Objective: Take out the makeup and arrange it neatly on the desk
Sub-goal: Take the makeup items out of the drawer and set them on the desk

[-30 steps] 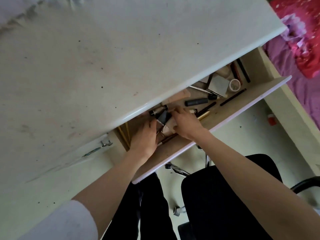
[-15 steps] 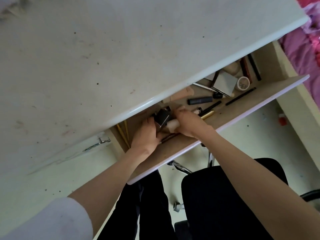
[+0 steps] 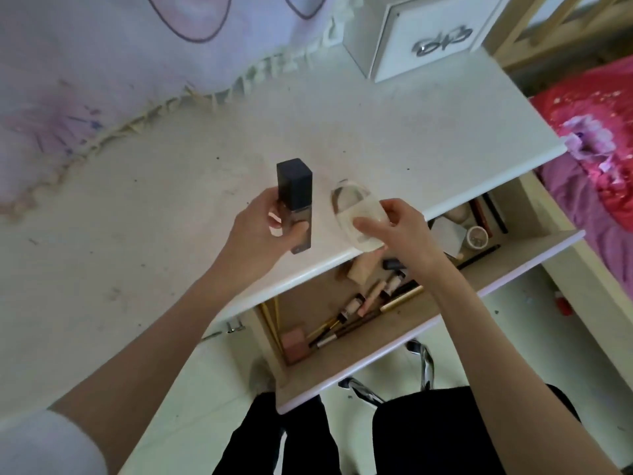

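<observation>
While both hands hover above the white desk (image 3: 137,234), the left hand (image 3: 263,231) grips a square bottle (image 3: 295,200) with a dark cap, held upright, fingers curled round its lower body. Just beside it, the right hand (image 3: 400,231) pinches a pale rounded container (image 3: 356,214), blurred, tilted. Below, open drawer (image 3: 394,351): brushes (image 3: 346,330), pink block (image 3: 294,339), tubes, small round pot (image 3: 478,237). Far right, white box (image 3: 424,32) at the desk's back corner.
</observation>
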{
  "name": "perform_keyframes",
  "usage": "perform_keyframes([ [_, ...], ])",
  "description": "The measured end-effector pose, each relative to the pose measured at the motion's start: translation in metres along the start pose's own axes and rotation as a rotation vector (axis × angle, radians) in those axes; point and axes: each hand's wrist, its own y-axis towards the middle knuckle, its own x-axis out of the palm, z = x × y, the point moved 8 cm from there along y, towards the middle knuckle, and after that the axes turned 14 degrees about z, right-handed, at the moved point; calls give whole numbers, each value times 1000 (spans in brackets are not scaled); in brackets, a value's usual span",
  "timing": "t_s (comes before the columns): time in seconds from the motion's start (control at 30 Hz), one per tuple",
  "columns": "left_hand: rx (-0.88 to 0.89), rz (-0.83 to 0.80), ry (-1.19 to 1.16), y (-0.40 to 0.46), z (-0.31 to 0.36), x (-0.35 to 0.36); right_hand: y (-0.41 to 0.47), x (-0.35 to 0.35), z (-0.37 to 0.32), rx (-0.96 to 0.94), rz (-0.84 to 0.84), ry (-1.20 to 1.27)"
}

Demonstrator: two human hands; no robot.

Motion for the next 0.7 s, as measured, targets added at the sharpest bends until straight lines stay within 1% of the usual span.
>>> perform_keyframes([
  [0.17,-73,157,-7,67,-26,-65,42,71,-74,-141,0,65],
  [0.3,-72,212,-36,118,-43,-99,76,125,-110,-254,93,38],
  [0.37,-63,222,-26,137,-52,-108,92,146,-120,-277,151,27],
  [0.47,-89,238,-50,159,-71,-114,111,176,-128,-292,181,-26],
  [0.63,-68,307,-17,189,-81,-119,125,207,-151,-445,223,-154],
  [0.7,-45,321,-4,200,-78,-119,131,212,-158,-471,241,-188],
])
